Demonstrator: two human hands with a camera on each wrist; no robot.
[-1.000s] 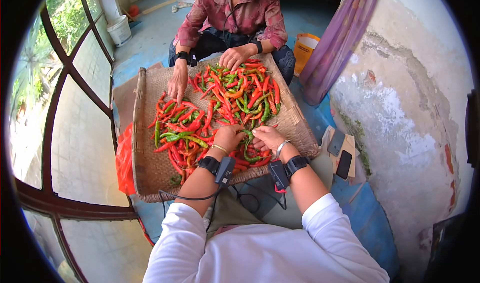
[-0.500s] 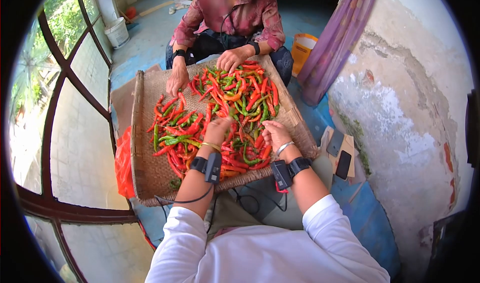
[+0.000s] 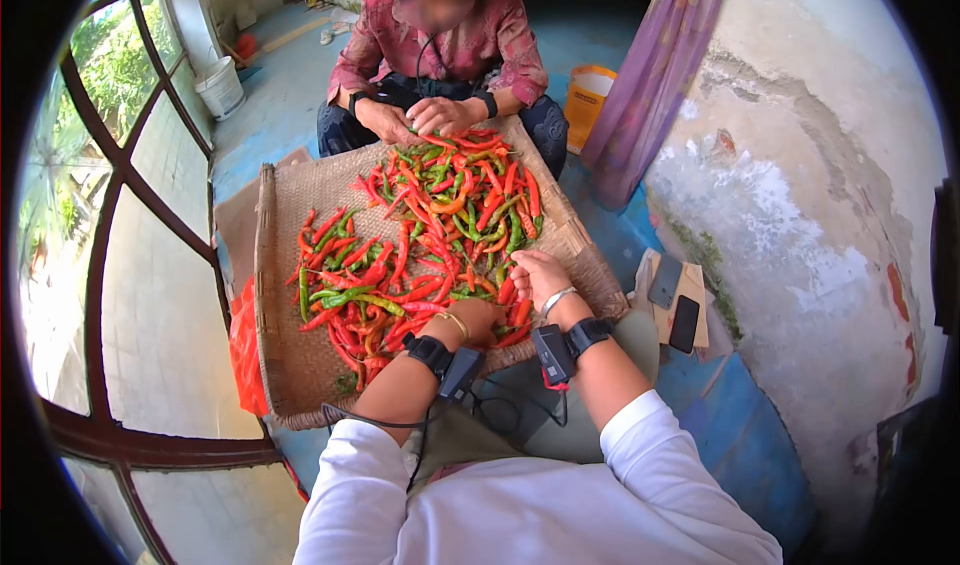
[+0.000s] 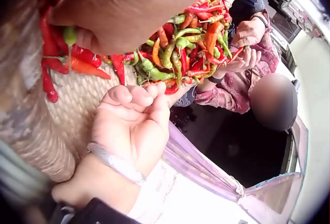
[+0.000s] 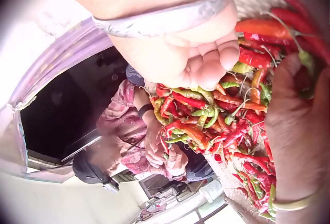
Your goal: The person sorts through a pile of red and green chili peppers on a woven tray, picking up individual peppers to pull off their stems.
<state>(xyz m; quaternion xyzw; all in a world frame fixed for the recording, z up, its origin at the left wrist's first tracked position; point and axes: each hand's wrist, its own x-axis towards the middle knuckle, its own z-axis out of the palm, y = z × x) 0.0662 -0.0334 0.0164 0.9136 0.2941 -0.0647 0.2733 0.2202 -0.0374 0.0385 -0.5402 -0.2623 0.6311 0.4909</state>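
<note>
At far left, beyond a dark-framed window [image 3: 124, 175], a white bucket [image 3: 220, 88] stands on the floor. A red plastic bag [image 3: 245, 350] lies beside the left side of the woven tray [image 3: 280, 370]. Red and green peppers [image 3: 445, 215] lie heaped in the tray. Across it sits another person [image 3: 450, 35], both hands at the far edge of the heap. The left hand [image 3: 475, 320] is low at the near side of the peppers, thumb and fingers bent either side of a green pepper [image 5: 307, 65]; whether they have closed on it cannot be told. The right hand [image 3: 540, 277] is raised just beside the heap, palm up, fingers loosely curled together, nothing visible in its grasp. Further right: a yellow bucket [image 3: 588, 110], a purple curtain [image 3: 660, 75], and two phones [image 3: 675, 300] on cardboard [image 3: 697, 283] near the wall [image 3: 780, 195].
</note>
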